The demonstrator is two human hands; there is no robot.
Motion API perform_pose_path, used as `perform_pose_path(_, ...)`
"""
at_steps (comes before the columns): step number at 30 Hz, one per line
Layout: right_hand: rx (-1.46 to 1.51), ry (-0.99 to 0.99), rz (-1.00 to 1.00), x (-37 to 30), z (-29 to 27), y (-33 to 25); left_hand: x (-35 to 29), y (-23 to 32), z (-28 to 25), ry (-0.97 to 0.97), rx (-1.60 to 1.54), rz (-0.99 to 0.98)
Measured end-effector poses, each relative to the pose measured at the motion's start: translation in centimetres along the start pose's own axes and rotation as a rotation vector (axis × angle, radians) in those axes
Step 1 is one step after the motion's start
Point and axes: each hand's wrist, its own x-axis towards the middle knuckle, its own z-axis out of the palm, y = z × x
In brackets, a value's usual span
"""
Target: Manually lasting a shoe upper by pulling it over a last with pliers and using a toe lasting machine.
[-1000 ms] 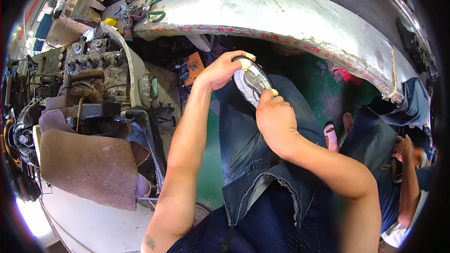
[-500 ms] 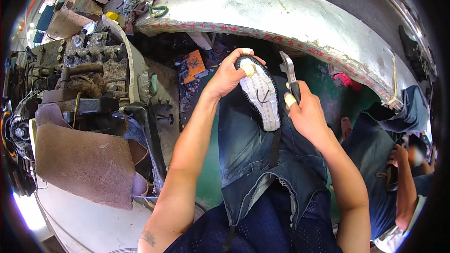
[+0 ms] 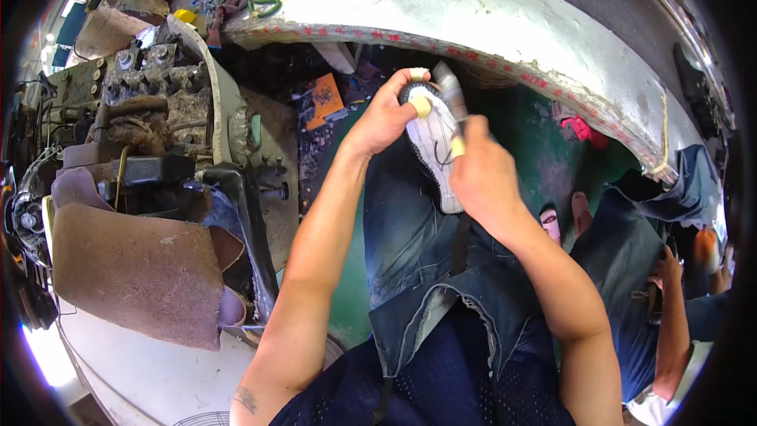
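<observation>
Grimy machine (image 3: 150,134) sits on the left. Over the lap, the left hand (image 3: 388,114) grips the far toe of a white shoe (image 3: 436,142), while the right hand (image 3: 482,177) pinches a small metal tool (image 3: 449,93) against it.

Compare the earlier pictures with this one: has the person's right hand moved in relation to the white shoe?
Yes. The right hand, holding a metal tool, has come in from the shoe's right side and now lies over the white shoe, close to the left hand.
</observation>
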Motion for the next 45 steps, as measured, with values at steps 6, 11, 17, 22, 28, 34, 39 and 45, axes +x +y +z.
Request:
perform_pose_path(6, 0.039, 0.086, -0.048, 0.1, -1.1, -0.5, -0.2, 0.6, -0.1, 0.008, 0.011, -0.011)
perform_pose_path(11, -0.031, -0.11, 0.003, 0.7, -0.5, -0.2, 0.4, -2.1, -2.0, 0.042, 0.009, 0.021)
perform_pose_path(17, -0.089, -0.122, 0.024, 0.6, -0.6, -0.3, -0.2, -1.2, -1.0, -0.028, -0.094, -0.015)
perform_pose_path(22, -0.117, -0.105, 0.021, 1.4, -0.3, 1.4, 0.1, -1.2, 0.8, -0.001, -0.405, 0.029)
perform_pose_path(28, 0.074, -0.047, -0.077, 2.1, -4.1, -1.2, -0.2, -0.2, 2.7, 0.255, -0.372, -0.008)
perform_pose_path(34, -0.041, -0.016, -0.067, 3.7, -4.1, 0.3, 0.6, -0.3, 3.1, 0.364, -0.323, 0.006)
perform_pose_path(39, -0.138, -0.119, -0.043, 3.2, -1.4, 2.3, 1.4, -2.8, 4.5, 0.436, -0.224, 0.025)
perform_pose_path(45, 0.006, -0.025, -0.037, 2.8, -7.1, -1.0, -0.1, 0.5, 5.6, 0.416, -0.31, -0.046)
